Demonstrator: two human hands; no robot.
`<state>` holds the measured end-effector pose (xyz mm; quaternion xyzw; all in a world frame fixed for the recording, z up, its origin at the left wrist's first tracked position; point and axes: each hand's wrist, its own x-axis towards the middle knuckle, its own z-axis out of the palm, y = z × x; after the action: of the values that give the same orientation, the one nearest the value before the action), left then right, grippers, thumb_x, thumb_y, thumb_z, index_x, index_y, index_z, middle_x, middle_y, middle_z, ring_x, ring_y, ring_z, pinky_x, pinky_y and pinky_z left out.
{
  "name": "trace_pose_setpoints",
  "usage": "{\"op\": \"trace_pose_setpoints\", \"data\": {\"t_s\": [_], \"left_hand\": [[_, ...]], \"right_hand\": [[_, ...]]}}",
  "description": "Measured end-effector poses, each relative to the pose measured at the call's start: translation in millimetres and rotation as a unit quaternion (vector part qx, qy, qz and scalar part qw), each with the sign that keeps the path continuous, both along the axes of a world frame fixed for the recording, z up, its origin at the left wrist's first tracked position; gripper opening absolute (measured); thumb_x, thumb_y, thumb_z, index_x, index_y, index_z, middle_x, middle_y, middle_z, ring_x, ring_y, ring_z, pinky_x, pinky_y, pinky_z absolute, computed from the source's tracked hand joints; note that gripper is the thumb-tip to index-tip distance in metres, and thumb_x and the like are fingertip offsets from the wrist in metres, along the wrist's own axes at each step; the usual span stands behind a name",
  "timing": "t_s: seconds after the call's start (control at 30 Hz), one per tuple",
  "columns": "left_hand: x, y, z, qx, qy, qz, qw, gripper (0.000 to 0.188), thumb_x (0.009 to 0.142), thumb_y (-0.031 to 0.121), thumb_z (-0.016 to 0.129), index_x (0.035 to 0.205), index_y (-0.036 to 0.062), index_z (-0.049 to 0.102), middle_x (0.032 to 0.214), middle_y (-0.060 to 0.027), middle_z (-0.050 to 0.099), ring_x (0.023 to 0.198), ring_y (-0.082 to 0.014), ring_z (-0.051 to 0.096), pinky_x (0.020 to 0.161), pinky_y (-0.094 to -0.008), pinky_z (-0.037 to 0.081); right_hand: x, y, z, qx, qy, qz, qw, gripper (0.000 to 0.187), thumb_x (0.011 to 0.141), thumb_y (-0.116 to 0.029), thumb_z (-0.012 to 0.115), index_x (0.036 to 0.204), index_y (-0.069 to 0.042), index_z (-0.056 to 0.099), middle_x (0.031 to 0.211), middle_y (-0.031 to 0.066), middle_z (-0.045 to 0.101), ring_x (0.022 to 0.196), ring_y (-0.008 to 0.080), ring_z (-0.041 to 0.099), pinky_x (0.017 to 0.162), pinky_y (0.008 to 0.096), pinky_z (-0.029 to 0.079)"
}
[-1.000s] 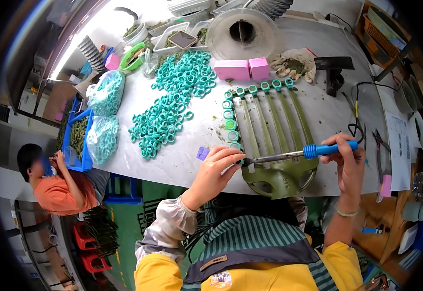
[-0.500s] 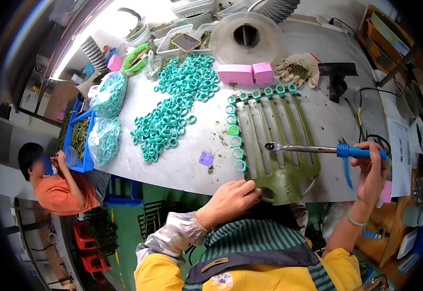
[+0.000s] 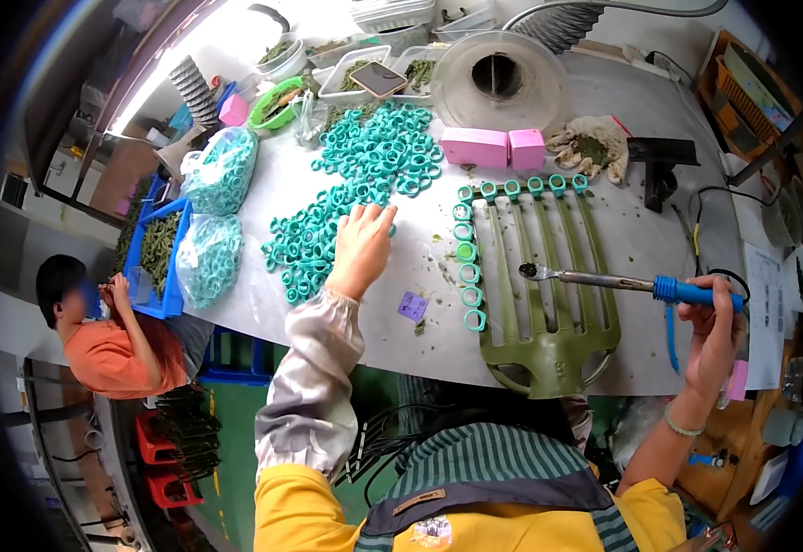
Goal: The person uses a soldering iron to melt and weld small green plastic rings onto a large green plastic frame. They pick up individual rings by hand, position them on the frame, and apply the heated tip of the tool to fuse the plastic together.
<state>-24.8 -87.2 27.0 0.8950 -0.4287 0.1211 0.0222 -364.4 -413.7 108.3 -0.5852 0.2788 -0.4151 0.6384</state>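
Note:
My left hand (image 3: 362, 248) is at the right edge of a heap of teal plastic rings (image 3: 378, 143), its fingers a little apart and the tips partly hidden. In my right hand (image 3: 716, 327) is a soldering iron (image 3: 604, 279), gripped by its blue handle. Its dark tip hovers above an olive-green fork-shaped plastic piece (image 3: 553, 354) with several long tines. A row of teal rings (image 3: 468, 273) lines the left side of that piece, and more rings (image 3: 535, 185) sit along the tines' far ends.
Pink blocks (image 3: 475, 147), a clear funnel-like hood (image 3: 461, 83), a stained glove (image 3: 604, 147) and a black stand (image 3: 661, 166) lie at the back. Bags of teal rings (image 3: 210, 262) stand left. A person in orange (image 3: 125, 354) sits beyond, beside a blue crate (image 3: 173, 290).
My left hand has left the near end of the green piece and reached forward and left to the ring heap. My right hand still holds the soldering iron over the tines.

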Motion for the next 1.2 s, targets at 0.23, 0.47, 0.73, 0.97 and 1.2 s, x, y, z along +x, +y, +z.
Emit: {"op": "trace_pose_setpoints", "data": {"t_s": [0.23,0.47,0.73,0.97,1.2], "left_hand": [[10,1,5,-0.134,0.188,0.041,0.972,0.025,0.076,0.009,0.074,0.098,0.0071,0.063,0.093,-0.0076,0.063,0.088,-0.0235,0.061,0.079,-0.035,0.047],[-17,-15,37,-0.352,0.592,0.05,0.723,0.021,0.084,0.009,0.074,0.102,0.0022,0.066,0.092,-0.0009,0.067,0.089,-0.0106,0.064,0.083,-0.0242,0.049],[-27,-47,40,-0.389,0.617,0.026,0.683,0.018,0.091,0.013,0.068,0.103,-0.001,0.065,0.099,-0.0075,0.069,0.096,-0.0144,0.066,0.09,-0.0274,0.051],[-23,-64,39,-0.41,0.607,0.033,0.68,0.025,0.1,0.02,0.057,0.104,-0.0037,0.06,0.102,-0.0143,0.068,0.098,-0.0206,0.067,0.09,-0.0305,0.055],[-12,-40,19,-0.415,0.602,0.031,0.681,0.018,0.097,0.016,0.061,0.099,-0.0016,0.062,0.101,-0.0111,0.069,0.096,-0.0164,0.066,0.087,-0.0271,0.054]], "right_hand": [[7,0,0,0.0,0.011,0.007,1.0,0.024,0.094,-0.025,0.063,0.093,-0.001,0.067,0.088,0.01,0.071,0.061,0.0118,0.066,0.061,0.025,0.057],[25,5,-8,0.01,-0.006,0.008,1.0,0.023,0.095,-0.023,0.062,0.094,0.0,0.067,0.088,0.0097,0.071,0.064,0.0126,0.067,0.062,0.0256,0.057],[37,5,-16,0.019,-0.014,0.006,1.0,0.024,0.096,-0.022,0.06,0.094,0.001,0.067,0.087,0.01,0.07,0.065,0.0135,0.068,0.063,0.0265,0.058],[43,4,-23,0.02,-0.02,0.014,1.0,0.026,0.097,-0.023,0.059,0.093,0.002,0.067,0.088,0.0109,0.071,0.065,0.0142,0.068,0.065,0.027,0.058],[43,6,-22,0.014,-0.028,0.008,0.999,0.025,0.096,-0.022,0.058,0.093,0.001,0.067,0.089,0.0115,0.071,0.065,0.0145,0.068,0.065,0.0279,0.058]]}}
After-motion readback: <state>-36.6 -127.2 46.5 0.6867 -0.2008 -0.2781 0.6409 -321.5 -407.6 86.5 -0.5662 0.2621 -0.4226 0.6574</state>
